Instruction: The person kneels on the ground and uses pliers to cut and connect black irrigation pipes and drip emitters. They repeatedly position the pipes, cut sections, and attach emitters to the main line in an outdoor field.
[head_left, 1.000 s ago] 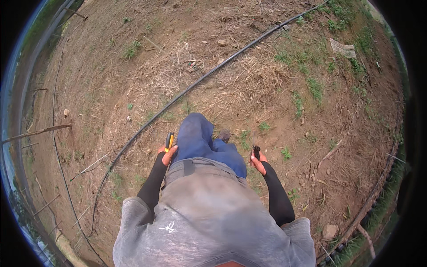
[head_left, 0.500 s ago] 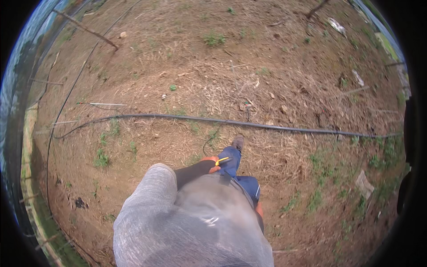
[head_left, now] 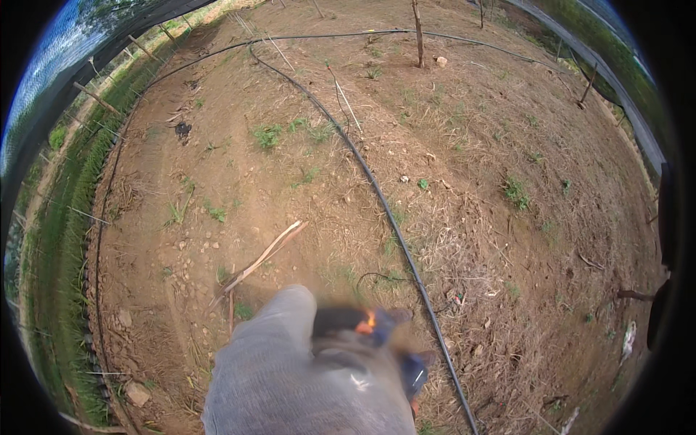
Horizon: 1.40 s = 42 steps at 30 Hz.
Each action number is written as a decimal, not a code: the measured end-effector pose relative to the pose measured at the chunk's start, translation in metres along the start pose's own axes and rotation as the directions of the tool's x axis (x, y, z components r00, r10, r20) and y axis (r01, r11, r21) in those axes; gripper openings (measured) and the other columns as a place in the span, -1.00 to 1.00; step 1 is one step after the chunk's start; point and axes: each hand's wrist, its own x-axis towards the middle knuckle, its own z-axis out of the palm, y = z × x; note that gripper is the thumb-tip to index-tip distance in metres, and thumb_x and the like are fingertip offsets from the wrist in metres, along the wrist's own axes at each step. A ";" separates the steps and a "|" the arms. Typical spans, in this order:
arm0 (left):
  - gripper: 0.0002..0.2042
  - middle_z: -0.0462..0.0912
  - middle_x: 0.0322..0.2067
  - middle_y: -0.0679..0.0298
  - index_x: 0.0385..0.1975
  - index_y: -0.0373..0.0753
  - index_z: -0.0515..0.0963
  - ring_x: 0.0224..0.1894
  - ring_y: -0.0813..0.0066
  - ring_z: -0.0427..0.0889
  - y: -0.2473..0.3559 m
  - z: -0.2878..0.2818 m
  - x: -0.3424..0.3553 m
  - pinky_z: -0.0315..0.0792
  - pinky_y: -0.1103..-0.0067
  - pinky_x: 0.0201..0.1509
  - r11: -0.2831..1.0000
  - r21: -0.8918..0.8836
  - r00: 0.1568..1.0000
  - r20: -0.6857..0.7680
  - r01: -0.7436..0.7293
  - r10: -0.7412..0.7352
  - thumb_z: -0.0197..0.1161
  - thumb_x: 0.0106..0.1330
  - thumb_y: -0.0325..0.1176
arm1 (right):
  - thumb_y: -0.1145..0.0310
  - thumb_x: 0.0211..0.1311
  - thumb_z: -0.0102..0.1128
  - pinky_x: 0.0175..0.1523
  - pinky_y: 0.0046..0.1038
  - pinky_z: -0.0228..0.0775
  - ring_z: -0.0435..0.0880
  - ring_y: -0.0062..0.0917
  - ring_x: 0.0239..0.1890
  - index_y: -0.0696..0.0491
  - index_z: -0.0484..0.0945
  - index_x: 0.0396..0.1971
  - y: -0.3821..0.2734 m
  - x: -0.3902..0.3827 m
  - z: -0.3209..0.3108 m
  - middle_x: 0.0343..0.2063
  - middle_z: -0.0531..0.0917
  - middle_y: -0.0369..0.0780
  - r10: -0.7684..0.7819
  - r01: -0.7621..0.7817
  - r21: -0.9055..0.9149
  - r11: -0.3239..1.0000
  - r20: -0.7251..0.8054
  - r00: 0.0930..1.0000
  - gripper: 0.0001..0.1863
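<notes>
My left hand (head_left: 366,323), in an orange glove, is held in front of my waist and smeared by motion. A bright yellow patch shows at it, where a yellow-and-black hand tool was clearer half a second ago; its exact kind is too blurred to name. My right hand (head_left: 415,407) shows only as a sliver of orange glove low beside my leg, its fingers hidden by my body. Just to the right of my feet, a black hose (head_left: 395,225) lies across the soil.
A split pale branch (head_left: 261,254) lies ahead on the left. A thin white stake (head_left: 348,105) is beside the hose. A wooden post (head_left: 418,36) stands farther off. Another dark pipe (head_left: 99,290) runs along the green strip (head_left: 58,217) at left. Dry straw and weeds (head_left: 267,135) dot the slope.
My view has turned left, so the hose now runs away from me rather than across. The branch has come into view. My left hand stays at my waist, now more blurred.
</notes>
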 end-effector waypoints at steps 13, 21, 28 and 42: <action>-0.80 0.53 -0.47 0.11 -0.38 -0.28 0.45 -0.35 0.30 0.53 0.116 0.036 -0.072 0.35 0.42 -0.24 0.962 -0.270 0.962 0.268 0.030 0.046 0.21 0.08 -0.32 | 0.08 0.17 0.23 -0.37 -0.51 0.32 0.52 -0.57 -0.47 0.06 0.55 -0.25 0.079 -0.111 -0.123 -0.53 0.58 -0.29 0.214 -0.209 0.114 0.971 -0.029 0.976 -0.65; -0.82 0.54 -0.45 0.29 -0.36 -0.23 0.46 -0.34 0.53 0.51 0.137 0.031 0.032 0.37 0.54 -0.23 0.927 -0.313 0.737 0.673 0.207 0.062 0.24 0.22 -0.26 | 0.13 0.19 0.22 -0.52 -0.59 0.17 0.40 -0.72 -0.61 0.08 0.54 -0.44 0.154 -0.145 -0.226 -0.65 0.51 -0.38 0.277 -0.138 0.340 0.930 -0.404 0.872 -0.71; -0.70 0.58 -0.43 0.09 -0.33 -0.23 0.42 -0.30 0.03 0.58 0.100 0.120 0.280 0.40 0.31 -0.22 0.993 0.080 0.889 0.445 0.081 -0.109 0.22 0.16 -0.12 | 0.30 0.20 0.22 -0.42 -0.56 0.32 0.49 -0.66 -0.54 0.13 0.46 -0.41 0.310 0.042 -0.384 -0.56 0.54 -0.31 0.105 -0.019 0.135 0.991 -0.671 0.734 -0.79; -0.60 0.59 -0.33 -0.07 -0.15 -0.31 0.30 -0.22 -0.06 0.59 -0.033 0.367 0.625 0.42 0.21 -0.10 0.958 0.285 0.999 0.041 0.013 -0.026 0.21 0.13 -0.20 | 0.21 0.16 0.17 -0.20 -0.10 0.41 0.60 -0.05 -0.24 0.07 0.40 -0.20 0.487 0.329 -0.514 -0.32 0.60 0.00 -0.141 -0.459 -0.600 0.655 -0.694 0.706 -0.69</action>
